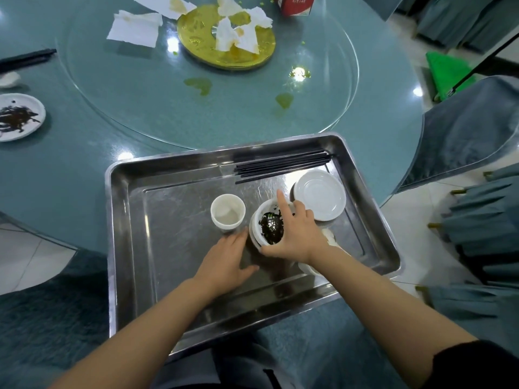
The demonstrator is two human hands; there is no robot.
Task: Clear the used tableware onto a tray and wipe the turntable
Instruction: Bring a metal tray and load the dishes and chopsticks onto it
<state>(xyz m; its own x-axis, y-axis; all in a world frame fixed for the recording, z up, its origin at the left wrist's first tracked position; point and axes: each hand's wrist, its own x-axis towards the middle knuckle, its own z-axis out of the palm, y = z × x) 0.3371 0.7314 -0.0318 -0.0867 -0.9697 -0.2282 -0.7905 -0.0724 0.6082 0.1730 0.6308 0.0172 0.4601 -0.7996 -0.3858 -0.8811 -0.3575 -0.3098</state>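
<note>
A steel tray [134, 220] rests at the table's near edge. On it stand a white cup [227, 211], a white bowl [266, 223] with dark sauce, white saucers [320, 195] and several black chopsticks [280, 165]. My right hand [295, 234] grips the sauce bowl from the right, index finger raised over its rim. My left hand [227, 262] lies flat on the tray floor just left of the bowl, fingers apart, holding nothing. The glass turntable [196, 108] beyond carries green spills [199, 85] and crumpled napkins [134, 29].
A sauce-stained plate [19, 116] and black chopsticks [25, 58] lie at the table's left. A gold disc [202, 43] sits at the turntable's centre under napkins, a red carton [295, 5] behind it. Covered chairs [466, 130] stand at the right.
</note>
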